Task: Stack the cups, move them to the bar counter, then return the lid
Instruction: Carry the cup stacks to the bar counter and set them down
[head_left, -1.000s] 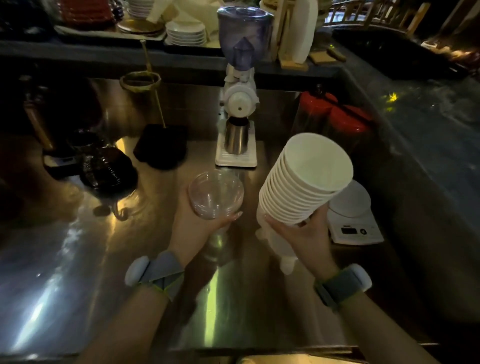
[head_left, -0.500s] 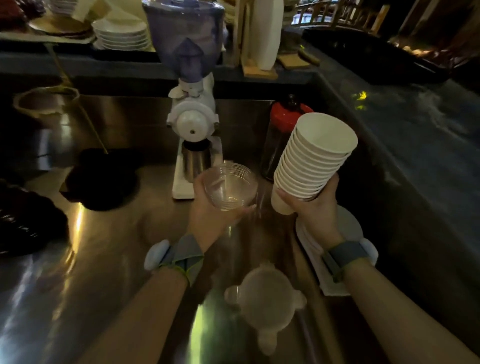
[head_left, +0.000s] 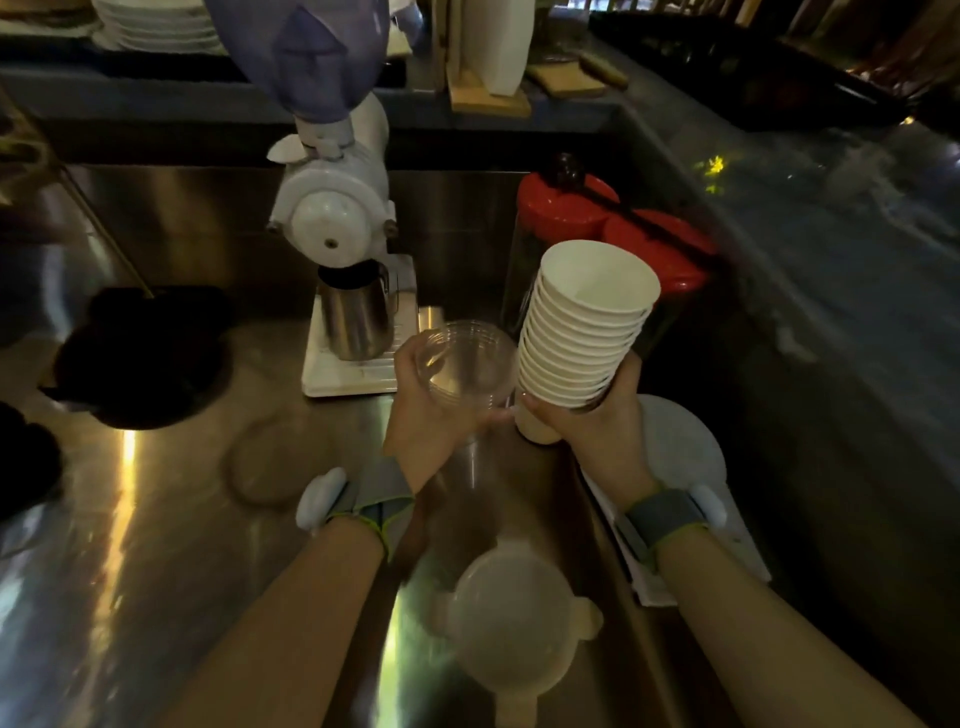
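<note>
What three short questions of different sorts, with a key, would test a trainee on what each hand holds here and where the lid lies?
1. True or false: the right hand holds the stack of white paper cups.
2. What does the left hand hold: A a metal jug, B clear plastic cups, C a plate?
3. Fill in: the lid lies on the steel ____, near the person.

Key: 1 true; 2 B; 3 counter.
</note>
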